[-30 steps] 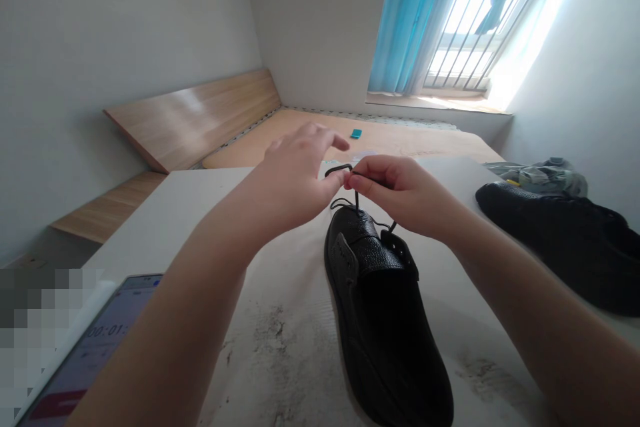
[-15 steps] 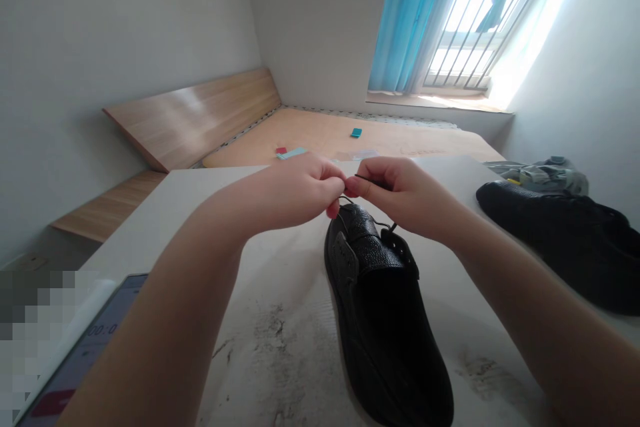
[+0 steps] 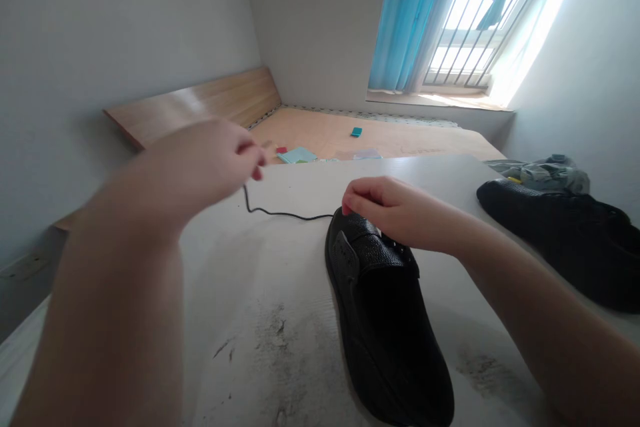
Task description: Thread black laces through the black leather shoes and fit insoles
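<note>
In the head view, the black shoe stands on the worktop, toe toward 11 o'clock. At its 10 o'clock, the left hand seemingly pinches the lace; the right hand curls over the toe, grip hidden. Lace-drawing, I'd judge; next calls for steadying.

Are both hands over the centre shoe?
No: only the right hand is over the centre shoe; the left hand is off to its left.
</note>
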Demonstrator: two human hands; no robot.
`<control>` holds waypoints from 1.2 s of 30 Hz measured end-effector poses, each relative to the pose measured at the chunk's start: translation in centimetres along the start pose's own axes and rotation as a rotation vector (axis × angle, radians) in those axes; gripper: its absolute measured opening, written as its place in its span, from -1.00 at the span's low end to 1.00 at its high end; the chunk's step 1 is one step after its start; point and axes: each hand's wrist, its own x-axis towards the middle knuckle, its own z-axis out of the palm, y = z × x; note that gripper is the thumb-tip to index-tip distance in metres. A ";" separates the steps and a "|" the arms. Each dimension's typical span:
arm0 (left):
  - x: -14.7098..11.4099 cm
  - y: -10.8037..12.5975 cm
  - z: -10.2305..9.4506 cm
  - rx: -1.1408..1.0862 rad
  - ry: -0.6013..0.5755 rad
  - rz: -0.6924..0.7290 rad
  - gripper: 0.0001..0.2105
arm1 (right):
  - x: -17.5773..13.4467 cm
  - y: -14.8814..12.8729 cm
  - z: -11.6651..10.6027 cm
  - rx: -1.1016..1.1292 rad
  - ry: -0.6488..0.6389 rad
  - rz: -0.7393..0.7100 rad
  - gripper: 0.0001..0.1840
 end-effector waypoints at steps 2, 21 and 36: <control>1.1 1.2 1.6 0.030 -0.071 -0.023 -0.72 | -0.2 -0.1 0.2 -0.073 -0.136 -0.012 -0.70; 4.5 5.1 6.1 0.317 -0.341 -0.088 -0.72 | -0.2 -0.1 0.7 -0.245 -0.279 0.031 -0.74; 4.7 5.1 6.0 0.283 -0.303 -0.062 -0.75 | 0.7 0.7 1.4 -0.223 -0.258 -0.002 -0.79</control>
